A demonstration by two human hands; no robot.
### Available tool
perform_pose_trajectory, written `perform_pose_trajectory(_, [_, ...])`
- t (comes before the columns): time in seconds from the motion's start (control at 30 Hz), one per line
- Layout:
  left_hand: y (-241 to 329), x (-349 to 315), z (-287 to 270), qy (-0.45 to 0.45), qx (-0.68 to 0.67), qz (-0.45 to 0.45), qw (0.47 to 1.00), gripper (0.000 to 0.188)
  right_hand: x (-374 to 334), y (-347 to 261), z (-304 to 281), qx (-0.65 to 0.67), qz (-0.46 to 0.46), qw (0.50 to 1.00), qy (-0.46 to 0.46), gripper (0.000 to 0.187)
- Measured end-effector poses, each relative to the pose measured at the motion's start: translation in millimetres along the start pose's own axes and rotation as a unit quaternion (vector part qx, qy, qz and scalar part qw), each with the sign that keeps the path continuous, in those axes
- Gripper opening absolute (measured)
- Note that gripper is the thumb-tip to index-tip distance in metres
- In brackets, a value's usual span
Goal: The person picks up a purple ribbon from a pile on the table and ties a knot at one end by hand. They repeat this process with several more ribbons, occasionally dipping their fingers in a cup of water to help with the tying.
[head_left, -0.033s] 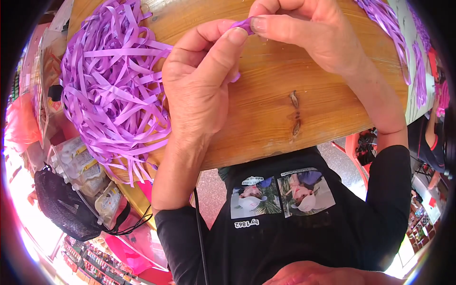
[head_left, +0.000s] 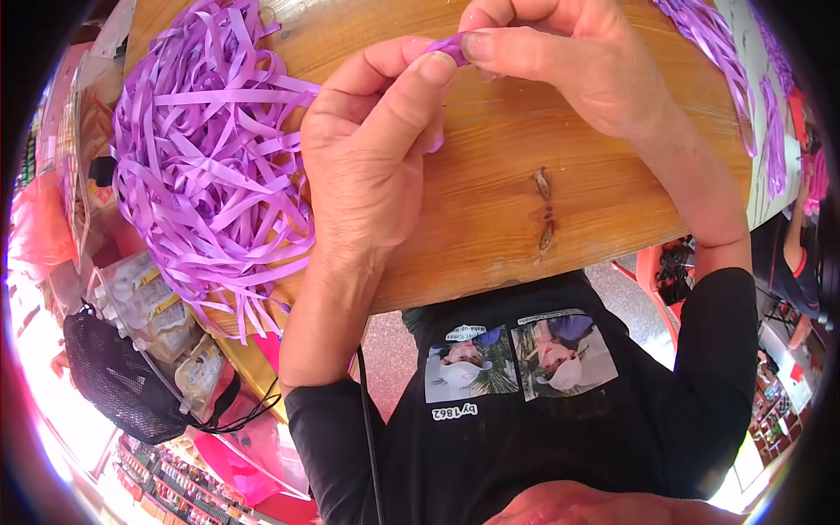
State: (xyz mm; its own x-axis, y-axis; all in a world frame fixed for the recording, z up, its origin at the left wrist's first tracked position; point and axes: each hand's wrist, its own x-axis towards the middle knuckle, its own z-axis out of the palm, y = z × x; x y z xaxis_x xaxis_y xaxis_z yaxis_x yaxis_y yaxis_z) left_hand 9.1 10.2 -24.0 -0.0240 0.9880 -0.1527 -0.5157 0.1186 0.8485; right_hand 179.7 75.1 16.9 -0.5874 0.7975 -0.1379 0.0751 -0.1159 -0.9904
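Pinch grip, both hands, closed: narrow purple ribbon point(head_left: 451, 44), folded or twisted (cannot tell which), caught between thumb and forefinger of left hand point(head_left: 367, 149) and, just beside, under thumb of right hand point(head_left: 573, 57), fingers curled behind. Location: over wooden tabletop point(head_left: 490, 201), near upper edge of view; bit of purple also showing beside left palm, connection hidden.

Surroundings, left to right. Coral-pink plastic bag point(head_left: 42, 223), far left. Black mesh drawstring bag point(head_left: 127, 376), lower, cords trailing rightward. Clear plastic container point(head_left: 157, 306), pale and yellow contents, just beside mesh. Large tangled ribbon heap point(head_left: 210, 166), purple, on tabletop, left of left hand, loose ends over near edge. Black shirt point(head_left: 560, 455), two printed photographs on front. Loose ribbon hank point(head_left: 722, 57), purple, along tabletop's right edge. Second ribbon bundle point(head_left: 773, 144), purple, just beyond, against white surface point(head_left: 763, 188).
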Motion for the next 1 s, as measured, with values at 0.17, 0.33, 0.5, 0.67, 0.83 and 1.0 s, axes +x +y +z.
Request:
perform_pose_trajectory(0.17, [0,2,-4,-0.089,-0.083,-0.03,0.992,0.017,1,1,-3,0.029,0.047,0.998,-0.022,0.013])
perform_pose_trajectory(0.33, [-4,6,-8,-0.089,-0.151,-0.038,0.984,0.012,15,21,-5,-0.15,-0.469,0.869,-0.05,0.013])
perform_pose_trajectory(0.5, [-5,7,-10,-0.102,-0.155,-0.038,0.982,0.012,-4,-4,2,-0.297,-0.329,0.896,0.03,0.012])
perform_pose_trajectory(0.67, [-3,3,-7,-0.059,-0.13,-0.029,0.989,0.012,-7,-21,6,-0.3,-0.267,0.915,0.032,0.013])
perform_pose_trajectory(0.83, [2,-1,1,-0.027,-0.029,-0.015,0.999,0.014,-7,-22,3,-0.296,-0.263,0.918,0.03,0.013])
perform_pose_trajectory(1.0, [5,-2,2,-0.008,0.039,-0.031,0.999,0.015,8,-2,-5,-0.312,-0.296,0.903,0.018,0.01])
